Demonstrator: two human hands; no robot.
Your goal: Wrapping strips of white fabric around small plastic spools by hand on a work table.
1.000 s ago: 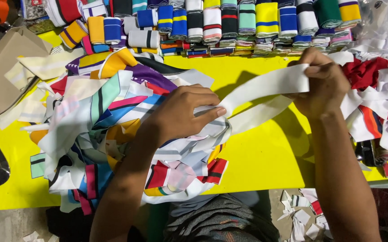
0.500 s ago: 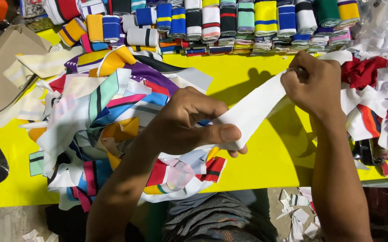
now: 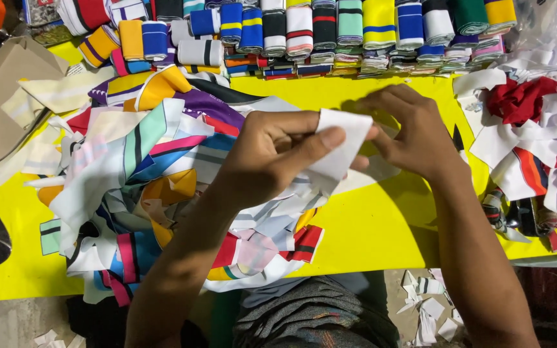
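My left hand (image 3: 272, 154) pinches a white fabric strip (image 3: 343, 145), folded short, between thumb and fingers above the yellow table (image 3: 381, 225). My right hand (image 3: 414, 132) touches the same strip from the right side, fingers curled against its far end. Both hands hover over the table's middle, just right of a loose heap of coloured striped fabric pieces (image 3: 143, 193).
Several rolled striped fabric bands (image 3: 330, 29) line the table's far edge. A heap of red and white fabric pieces (image 3: 536, 129) lies at the right. A brown cardboard piece (image 3: 1, 103) sits at the left. White scraps (image 3: 426, 303) litter the floor below.
The long white strip has been folded down to a short piece. My two hands have come close together over the table's middle.
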